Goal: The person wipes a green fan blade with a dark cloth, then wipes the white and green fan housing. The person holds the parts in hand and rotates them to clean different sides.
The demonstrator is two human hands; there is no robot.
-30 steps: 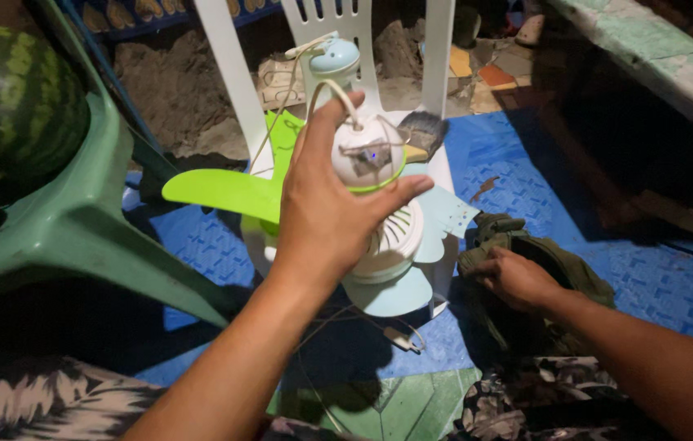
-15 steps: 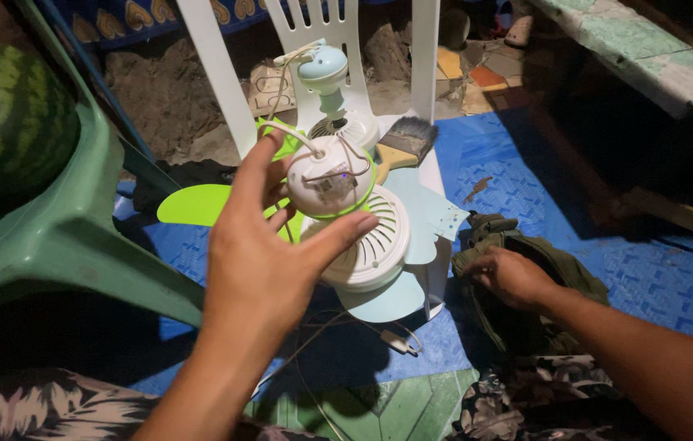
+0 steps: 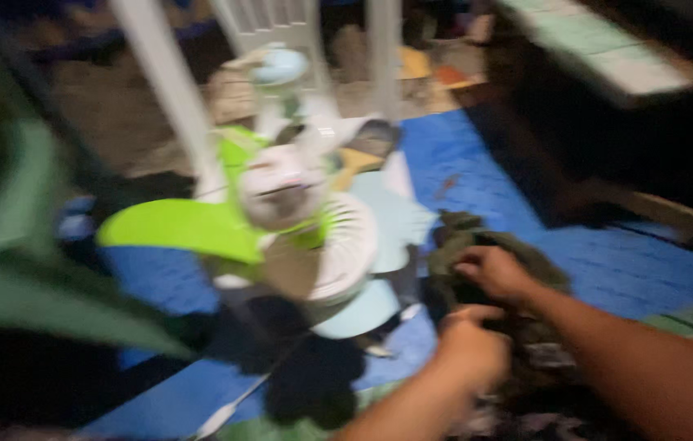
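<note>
Olive bag (image 3: pixel 489 245), right hand (image 3: pixel 493 273) fingers curled gripping it, left hand (image 3: pixel 469 347) fisted beside

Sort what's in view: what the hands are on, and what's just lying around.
In hand:
left hand and right hand, both on the olive-green bag

Lying about:
green-bladed fan
pale blue fan
brush
white plastic chair
green plastic chair
blue mat

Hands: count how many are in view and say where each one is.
2. The right hand rests on the dark olive bag on the blue mat. The left hand, nearer the camera, is at the bag's near edge. The picture is blurred.
</note>
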